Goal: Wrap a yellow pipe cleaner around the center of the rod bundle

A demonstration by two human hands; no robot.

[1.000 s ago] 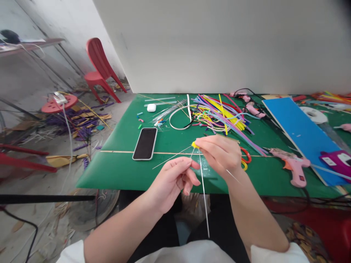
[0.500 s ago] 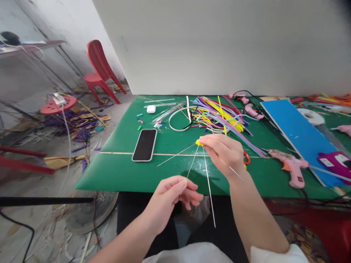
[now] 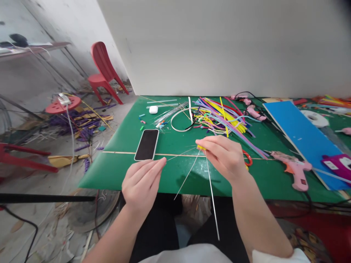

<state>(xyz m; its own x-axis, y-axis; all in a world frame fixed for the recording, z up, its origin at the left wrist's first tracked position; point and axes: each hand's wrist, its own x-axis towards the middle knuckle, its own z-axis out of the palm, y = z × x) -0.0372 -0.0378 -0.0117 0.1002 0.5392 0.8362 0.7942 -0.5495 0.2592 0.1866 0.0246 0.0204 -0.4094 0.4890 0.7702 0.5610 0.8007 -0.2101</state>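
My right hand (image 3: pixel 223 155) pinches a small yellow piece (image 3: pixel 201 147) above the green table (image 3: pixel 109 168). Thin pale wires (image 3: pixel 212 193) spread from that piece, two of them hanging down toward my lap. My left hand (image 3: pixel 144 180), left of it, has its fingertips closed on the end of another thin wire (image 3: pixel 179 155) that runs to the yellow piece. Just behind my left hand lies a dark-screened phone (image 3: pixel 147 145). Red-handled scissors (image 3: pixel 248 158) are partly hidden behind my right wrist.
Colourful pipe cleaners (image 3: pixel 227 115) lie at the back beside a white band (image 3: pixel 172 124). A pink glue gun (image 3: pixel 297 168) and a blue board (image 3: pixel 298 135) are at the right. A white case (image 3: pixel 153 109) sits back left.
My left hand has moved left and up, from the middle wire to the end of the left wire. My right hand still holds the yellow piece. The view has shifted slightly.
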